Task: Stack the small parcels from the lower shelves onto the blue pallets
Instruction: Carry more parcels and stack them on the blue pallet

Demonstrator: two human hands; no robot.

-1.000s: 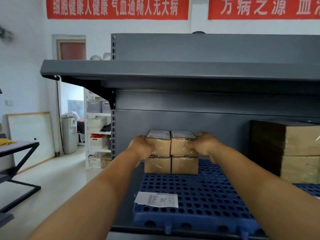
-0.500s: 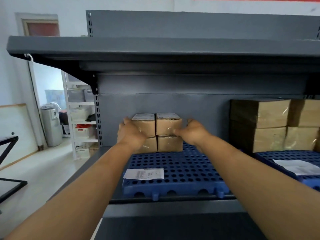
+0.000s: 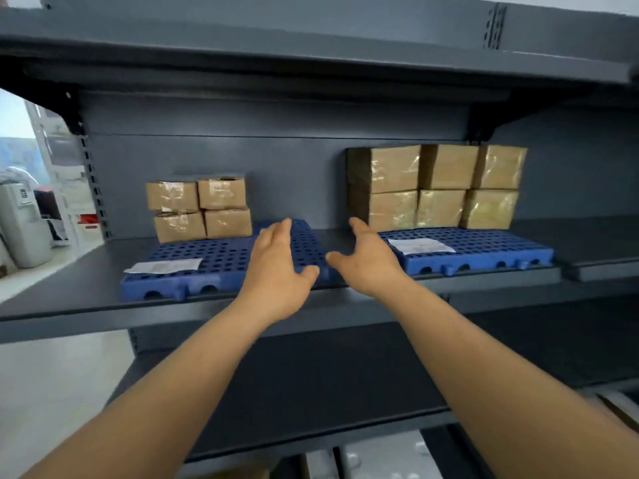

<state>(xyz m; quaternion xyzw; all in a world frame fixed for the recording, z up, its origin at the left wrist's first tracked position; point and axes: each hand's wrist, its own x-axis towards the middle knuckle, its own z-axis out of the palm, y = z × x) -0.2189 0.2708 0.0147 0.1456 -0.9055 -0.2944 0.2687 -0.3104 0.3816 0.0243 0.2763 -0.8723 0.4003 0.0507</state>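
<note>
Four small parcels (image 3: 198, 206) of brown cardboard wrapped in shiny clear tape stand two on two at the back left of a blue pallet (image 3: 221, 259) pierced with round holes, on a dark grey metal shelf (image 3: 86, 288). Six larger taped parcels (image 3: 434, 186) stand in two rows on a second blue pallet (image 3: 484, 250) to the right. Each pallet carries a white paper slip (image 3: 164, 266) near its front. Both bare hands are empty with fingers spread: left hand (image 3: 280, 271) above the first pallet's right end, right hand (image 3: 368, 262) between the pallets. Another grey shelf hangs overhead; a pale floor shows at left
</note>
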